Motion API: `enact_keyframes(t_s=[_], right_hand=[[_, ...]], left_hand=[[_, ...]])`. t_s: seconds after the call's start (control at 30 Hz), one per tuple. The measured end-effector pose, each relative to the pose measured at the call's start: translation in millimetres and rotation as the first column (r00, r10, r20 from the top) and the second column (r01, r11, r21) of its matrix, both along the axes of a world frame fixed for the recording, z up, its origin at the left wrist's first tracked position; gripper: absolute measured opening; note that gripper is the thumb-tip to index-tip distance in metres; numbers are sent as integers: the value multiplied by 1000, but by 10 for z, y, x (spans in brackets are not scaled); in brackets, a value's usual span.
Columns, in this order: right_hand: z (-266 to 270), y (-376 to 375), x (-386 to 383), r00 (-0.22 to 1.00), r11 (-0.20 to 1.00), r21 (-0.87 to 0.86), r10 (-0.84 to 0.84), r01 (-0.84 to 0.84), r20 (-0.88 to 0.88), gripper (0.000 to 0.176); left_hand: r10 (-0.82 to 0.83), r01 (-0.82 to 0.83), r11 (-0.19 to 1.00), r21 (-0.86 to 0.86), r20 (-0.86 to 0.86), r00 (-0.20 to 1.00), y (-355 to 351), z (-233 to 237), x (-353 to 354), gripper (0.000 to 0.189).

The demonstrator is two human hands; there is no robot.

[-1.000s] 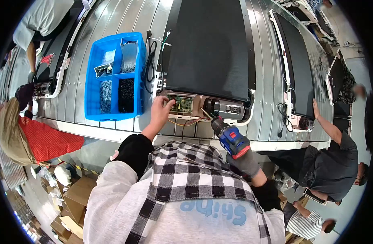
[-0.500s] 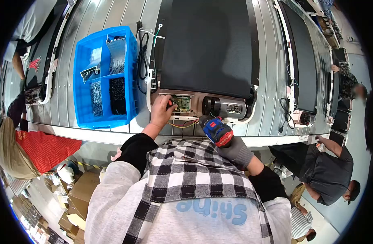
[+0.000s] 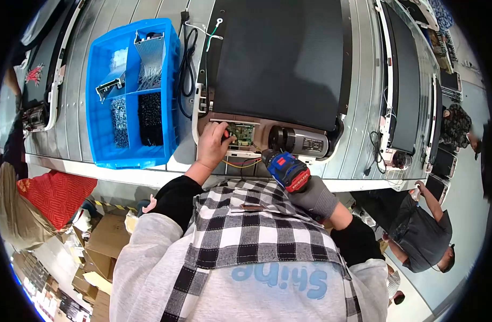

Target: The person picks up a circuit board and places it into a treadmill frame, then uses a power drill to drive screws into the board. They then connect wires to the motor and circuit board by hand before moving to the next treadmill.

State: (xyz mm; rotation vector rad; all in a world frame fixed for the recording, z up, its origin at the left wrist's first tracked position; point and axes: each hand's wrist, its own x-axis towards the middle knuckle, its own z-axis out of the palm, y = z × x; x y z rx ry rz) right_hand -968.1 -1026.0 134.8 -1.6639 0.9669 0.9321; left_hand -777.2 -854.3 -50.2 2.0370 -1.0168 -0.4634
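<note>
My bare left hand is at the left end of a green circuit board, with its fingers closed. A small red and black piece shows at the fingertips; what it is I cannot tell. In a grey glove, my right hand grips a blue and red cordless drill. The drill's nose points up and left, close to the board's lower right corner. Right of the board lies a cylindrical motor, in the same end bay of a treadmill deck. Red and yellow wires loop below the board.
To the left stands a blue divided bin with screws, small parts and metal profiles. A black power cord lies between bin and deck. Other treadmill decks line the metal bench. A person works at the right; cardboard boxes stand lower left.
The view has shifted slightly, so the bin sits further left and higher. Both hands keep nearly the same places at the board, the drill still in my right hand.
</note>
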Motion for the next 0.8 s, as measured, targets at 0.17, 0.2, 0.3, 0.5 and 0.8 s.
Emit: enact_keyframes(t_s=[0.17, 0.2, 0.3, 0.5, 0.8], right_hand=[[-127, -83, -9, 987, 987, 9, 159, -159, -24, 41], [-108, -88, 49, 984, 984, 5, 181, -181, -7, 41], [-113, -104, 158, 954, 954, 1, 298, -298, -20, 42], [-32, -92, 346, 886, 883, -70, 460, -464, -67, 42], [29, -81, -16, 943, 944, -94, 324, -317, 77, 50]], left_hand=[[1, -1, 1000, -5, 13, 1000, -6, 8, -7, 34], [4, -4, 1000, -10, 16, 1000, -6, 10, -11, 34], [8, -8, 1000, 9, 19, 1000, -11, 4, -12, 33], [11, -12, 1000, 28, 25, 1000, -10, 5, 0, 33], [36, -35, 999, -33, 37, 999, 77, -94, -12, 35]])
